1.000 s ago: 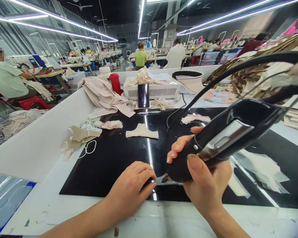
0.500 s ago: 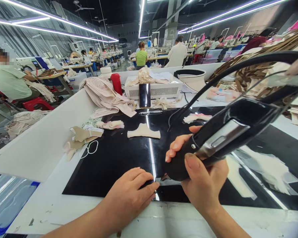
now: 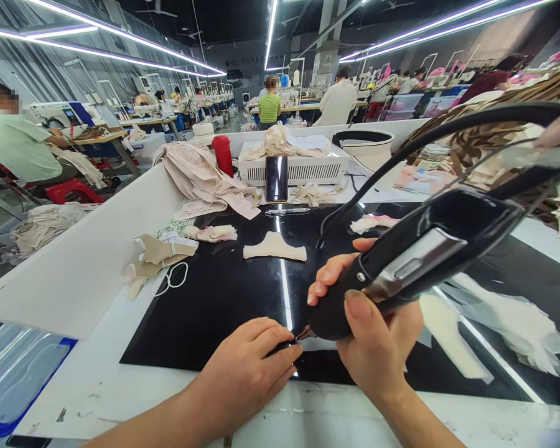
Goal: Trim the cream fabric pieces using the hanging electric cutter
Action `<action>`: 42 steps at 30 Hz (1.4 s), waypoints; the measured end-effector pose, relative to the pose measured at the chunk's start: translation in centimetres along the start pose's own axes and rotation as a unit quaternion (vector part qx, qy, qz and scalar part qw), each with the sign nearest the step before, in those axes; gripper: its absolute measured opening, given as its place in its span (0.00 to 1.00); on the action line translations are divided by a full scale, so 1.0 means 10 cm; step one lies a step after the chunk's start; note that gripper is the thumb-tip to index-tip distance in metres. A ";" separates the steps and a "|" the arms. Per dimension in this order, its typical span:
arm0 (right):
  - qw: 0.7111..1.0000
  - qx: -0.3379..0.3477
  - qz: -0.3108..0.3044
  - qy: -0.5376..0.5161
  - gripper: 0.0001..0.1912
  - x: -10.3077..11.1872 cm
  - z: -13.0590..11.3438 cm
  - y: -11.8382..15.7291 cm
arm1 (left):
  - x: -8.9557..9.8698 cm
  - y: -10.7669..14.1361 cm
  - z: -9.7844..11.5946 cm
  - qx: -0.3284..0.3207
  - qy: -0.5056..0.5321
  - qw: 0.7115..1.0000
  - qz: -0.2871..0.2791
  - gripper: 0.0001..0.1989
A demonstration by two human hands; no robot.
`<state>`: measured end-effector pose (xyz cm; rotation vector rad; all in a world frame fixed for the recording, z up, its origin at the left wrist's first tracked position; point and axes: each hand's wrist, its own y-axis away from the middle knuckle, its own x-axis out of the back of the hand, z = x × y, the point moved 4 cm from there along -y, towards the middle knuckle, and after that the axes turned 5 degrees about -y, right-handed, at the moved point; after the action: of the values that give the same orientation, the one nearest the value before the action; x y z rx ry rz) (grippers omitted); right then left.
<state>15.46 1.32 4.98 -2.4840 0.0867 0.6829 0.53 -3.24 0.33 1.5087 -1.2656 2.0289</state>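
Observation:
My right hand (image 3: 378,342) is wrapped round a black corded handheld tool (image 3: 401,261) with a silver plate on its side. The tool slants down to the left, and its narrow metal tip (image 3: 303,334) is beside my left fingertips. Beneath the tool, a thin translucent strip (image 3: 320,344) lies on the black glossy mat (image 3: 205,311). My left hand (image 3: 252,361) rests low on the mat, thumb and fingers drawn together at the strip's left end. A dark bit shows between those fingers; what they pinch is unclear. Further back lies a cream fabric piece (image 3: 274,247) with a raised middle.
Right of my hand lie cream pieces with translucent film (image 3: 518,317). Beige scraps (image 3: 163,255) and folded fabric (image 3: 200,174) are at left. A phone (image 3: 277,179) leans on a white vented box (image 3: 303,169). The tool's cord (image 3: 429,140) arches at upper right. A white panel (image 3: 88,261) borders the left.
The tool tip has come closer to my left fingertips, covering more of the strip's left end. My right hand has shifted slightly left, and the view has moved a little.

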 end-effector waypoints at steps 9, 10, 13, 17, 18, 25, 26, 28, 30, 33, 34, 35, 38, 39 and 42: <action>1.000 0.007 0.004 0.021 0.19 0.03 -0.03 -0.01 | 0.00 0.03 -0.06 0.042 0.077 0.996 0.016 0.10; 1.000 0.007 0.004 0.019 0.20 0.03 -0.04 -0.01 | 0.00 0.04 -0.07 0.057 0.098 0.993 0.017 0.10; 1.000 0.009 -0.003 0.013 0.20 0.05 -0.06 0.02 | -0.01 0.06 -0.10 0.088 0.141 0.986 0.012 0.09; 1.000 0.008 -0.014 0.002 0.21 0.03 -0.05 0.05 | -0.03 0.07 -0.11 0.102 0.162 0.982 -0.002 0.07; 1.000 0.006 -0.012 0.005 0.20 0.03 -0.04 0.05 | -0.04 0.07 -0.11 0.103 0.164 0.981 -0.004 0.07; 1.000 -0.010 -0.016 0.012 0.20 0.04 -0.08 0.02 | -0.03 0.05 -0.10 0.088 0.138 0.986 -0.031 0.12; 1.000 -0.008 -0.012 0.016 0.20 0.06 -0.12 0.00 | -0.03 0.04 -0.09 0.077 0.123 0.989 -0.036 0.13; 1.000 0.004 0.001 0.028 0.20 0.12 -0.20 -0.05 | -0.03 0.03 -0.07 0.053 0.094 0.993 -0.042 0.13; 0.999 0.016 0.011 0.039 0.20 0.18 -0.27 -0.10 | -0.02 0.02 -0.06 0.036 0.078 0.995 -0.043 0.11; 0.998 0.030 0.029 0.052 0.20 0.27 -0.35 -0.17 | 0.00 -0.01 -0.05 0.019 0.089 0.995 -0.046 0.08; 0.997 0.033 0.036 0.057 0.20 0.30 -0.36 -0.19 | 0.01 -0.04 -0.05 0.014 0.098 0.994 -0.049 0.07; 0.997 0.036 0.042 0.062 0.20 0.33 -0.37 -0.19 | 0.02 -0.07 -0.06 0.009 0.106 0.993 -0.051 0.07; 0.995 0.044 0.047 0.071 0.20 0.37 -0.38 -0.20 | 0.01 -0.22 -0.12 -0.014 0.133 0.988 -0.071 0.08; 0.995 0.046 0.046 0.072 0.20 0.38 -0.38 -0.20 | -0.01 -0.29 -0.15 -0.025 0.146 0.986 -0.080 0.08; 0.995 0.047 0.044 0.076 0.20 0.39 -0.37 -0.19 | -0.10 -0.47 -0.23 -0.051 0.206 0.971 -0.115 0.13</action>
<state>20.85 1.28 6.65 -2.4495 0.2796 0.5115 2.76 1.50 1.48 1.0582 -0.9633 1.9570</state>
